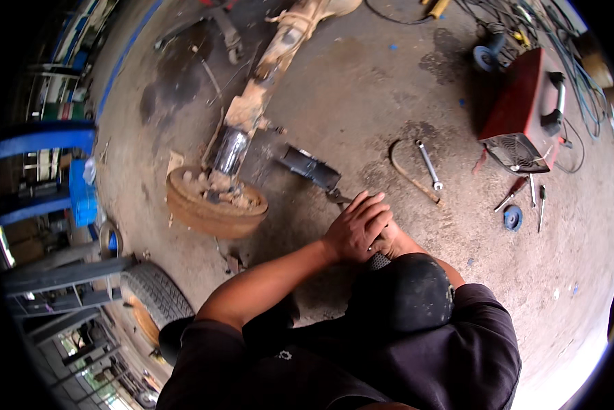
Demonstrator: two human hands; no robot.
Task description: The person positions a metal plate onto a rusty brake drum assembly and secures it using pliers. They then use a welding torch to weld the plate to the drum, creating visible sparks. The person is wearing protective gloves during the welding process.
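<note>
My left hand (357, 229) is closed, its fingers laid over my right hand (387, 239) in front of my knee. Both are wrapped round the handles of a pair of pliers (337, 197), whose grips are mostly hidden by my fingers. The jaws meet the near end of a dark, channel-shaped metal piece (310, 168), just above the floor. Left of it stands a rusty brake drum (215, 213) on the end of a long tan axle (259, 92). A shiny metal sleeve (231, 152) sits on the axle beside the drum.
A combination wrench (428, 165) and a curved strip (408, 174) lie ahead to the right. Farther right are a red welding machine (522, 116), an angle grinder (488, 51), a blue disc (512, 218) and a screwdriver (512, 193). A tire (158, 294) stands at the left.
</note>
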